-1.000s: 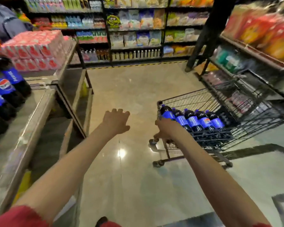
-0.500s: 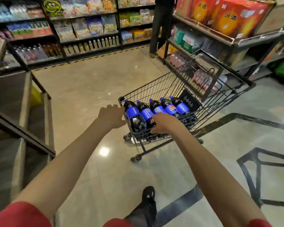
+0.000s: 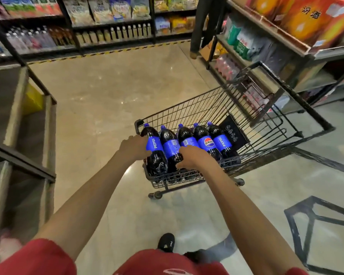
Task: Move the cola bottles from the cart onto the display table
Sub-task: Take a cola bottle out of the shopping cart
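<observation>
Several dark cola bottles with blue labels lie side by side in the near end of a black wire cart [image 3: 187, 105] on the floor ahead of me. My left hand [image 3: 133, 148] wraps around the left side of the leftmost cola bottle [image 3: 157, 163]; its fingertips are hidden behind the bottle. My right hand [image 3: 195, 157] lies over the row, with thumb and fingers curled on the second cola bottle [image 3: 170, 148]. The other bottles [image 3: 208, 142] lie untouched to the right. Only the wooden-and-metal frame of the display table [image 3: 48, 139] shows, at the left edge.
Stocked shelves [image 3: 286, 42] stand close behind the cart on the right, and more shelves [image 3: 111, 26] line the back wall. A person's legs [image 3: 203, 26] stand at the far aisle corner. Open tiled floor lies between cart and table. My black shoe [image 3: 166, 242] is below.
My view swung right, away from the table's stacked bottles, and closer to the cart. Both hands reached forward and came down onto the bottles; the left hand went from empty air to the leftmost bottle.
</observation>
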A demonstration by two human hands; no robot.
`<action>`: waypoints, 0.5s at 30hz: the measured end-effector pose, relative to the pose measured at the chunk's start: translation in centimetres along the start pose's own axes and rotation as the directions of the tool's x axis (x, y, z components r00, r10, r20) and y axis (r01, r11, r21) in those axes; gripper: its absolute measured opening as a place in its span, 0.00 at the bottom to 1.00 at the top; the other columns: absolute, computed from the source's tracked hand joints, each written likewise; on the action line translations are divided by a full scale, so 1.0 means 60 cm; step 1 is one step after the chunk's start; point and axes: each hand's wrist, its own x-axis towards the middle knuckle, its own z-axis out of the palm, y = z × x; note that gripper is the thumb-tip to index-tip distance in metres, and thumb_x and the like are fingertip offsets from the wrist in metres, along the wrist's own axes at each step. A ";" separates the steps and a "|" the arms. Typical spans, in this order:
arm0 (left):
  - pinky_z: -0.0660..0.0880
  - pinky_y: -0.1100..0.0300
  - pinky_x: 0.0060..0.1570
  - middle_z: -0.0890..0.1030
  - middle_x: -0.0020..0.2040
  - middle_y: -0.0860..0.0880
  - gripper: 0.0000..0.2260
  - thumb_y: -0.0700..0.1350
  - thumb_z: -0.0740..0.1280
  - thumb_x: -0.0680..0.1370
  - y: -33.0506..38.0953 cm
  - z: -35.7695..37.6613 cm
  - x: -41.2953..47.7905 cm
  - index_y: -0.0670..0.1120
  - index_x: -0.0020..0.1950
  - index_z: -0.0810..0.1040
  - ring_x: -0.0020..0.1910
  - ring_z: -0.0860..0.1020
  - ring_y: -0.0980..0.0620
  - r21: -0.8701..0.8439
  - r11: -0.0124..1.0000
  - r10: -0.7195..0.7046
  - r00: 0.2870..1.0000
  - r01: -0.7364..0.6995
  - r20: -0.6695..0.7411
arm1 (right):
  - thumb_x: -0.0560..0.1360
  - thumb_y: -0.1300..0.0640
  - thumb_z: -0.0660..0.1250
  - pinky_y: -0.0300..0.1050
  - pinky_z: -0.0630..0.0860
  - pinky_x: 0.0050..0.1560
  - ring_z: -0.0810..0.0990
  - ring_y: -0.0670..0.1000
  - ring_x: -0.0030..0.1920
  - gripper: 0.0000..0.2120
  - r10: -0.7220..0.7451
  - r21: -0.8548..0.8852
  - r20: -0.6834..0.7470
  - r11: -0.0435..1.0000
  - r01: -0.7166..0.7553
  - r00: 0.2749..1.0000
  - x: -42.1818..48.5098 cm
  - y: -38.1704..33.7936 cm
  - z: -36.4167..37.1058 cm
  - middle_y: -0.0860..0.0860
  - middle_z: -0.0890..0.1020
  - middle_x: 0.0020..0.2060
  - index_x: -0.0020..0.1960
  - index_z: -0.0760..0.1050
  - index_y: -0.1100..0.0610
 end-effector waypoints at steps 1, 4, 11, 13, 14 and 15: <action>0.73 0.50 0.53 0.77 0.60 0.45 0.21 0.57 0.66 0.79 0.001 0.005 0.014 0.50 0.69 0.71 0.60 0.75 0.43 -0.014 1.000 -0.013 1.000 0.013 0.012 | 0.79 0.46 0.69 0.51 0.72 0.52 0.76 0.59 0.63 0.26 -0.009 0.006 0.012 1.000 0.009 1.000 0.016 0.007 -0.001 0.57 0.76 0.65 0.70 0.68 0.58; 0.75 0.51 0.52 0.78 0.60 0.47 0.21 0.57 0.66 0.78 -0.001 0.015 0.060 0.51 0.68 0.72 0.59 0.77 0.43 -0.052 0.997 -0.048 0.998 0.050 0.033 | 0.79 0.45 0.68 0.52 0.72 0.54 0.75 0.60 0.65 0.27 -0.030 0.014 0.059 0.999 0.030 0.998 0.065 0.024 -0.003 0.57 0.74 0.67 0.71 0.68 0.59; 0.75 0.51 0.51 0.78 0.59 0.45 0.19 0.55 0.67 0.78 0.006 0.034 0.177 0.47 0.65 0.72 0.57 0.77 0.43 -0.128 0.973 -0.179 0.978 0.191 0.105 | 0.78 0.45 0.68 0.52 0.73 0.57 0.76 0.59 0.64 0.26 -0.109 0.059 0.167 0.993 0.100 0.980 0.196 0.070 0.007 0.56 0.76 0.66 0.70 0.70 0.58; 0.75 0.50 0.52 0.78 0.59 0.45 0.19 0.54 0.67 0.78 0.011 0.038 0.209 0.45 0.65 0.72 0.57 0.77 0.43 -0.176 0.955 -0.222 0.968 0.241 0.122 | 0.78 0.45 0.68 0.52 0.73 0.58 0.76 0.59 0.64 0.26 -0.147 0.082 0.201 0.988 0.133 0.969 0.232 0.084 0.007 0.56 0.76 0.66 0.70 0.70 0.58; 0.75 0.50 0.52 0.78 0.59 0.44 0.19 0.53 0.67 0.79 0.015 0.040 0.223 0.45 0.65 0.72 0.57 0.77 0.43 -0.202 0.943 -0.241 0.961 0.264 0.132 | 0.79 0.45 0.68 0.52 0.73 0.58 0.76 0.59 0.65 0.26 -0.169 0.089 0.221 0.984 0.152 0.961 0.248 0.090 0.006 0.56 0.76 0.67 0.70 0.70 0.58; 0.75 0.50 0.52 0.78 0.60 0.44 0.19 0.53 0.67 0.79 0.017 0.042 0.237 0.44 0.66 0.72 0.57 0.77 0.43 -0.218 0.934 -0.257 0.955 0.284 0.144 | 0.79 0.45 0.68 0.52 0.73 0.57 0.76 0.59 0.65 0.26 -0.191 0.090 0.238 0.981 0.174 0.952 0.265 0.096 0.003 0.56 0.76 0.67 0.71 0.69 0.58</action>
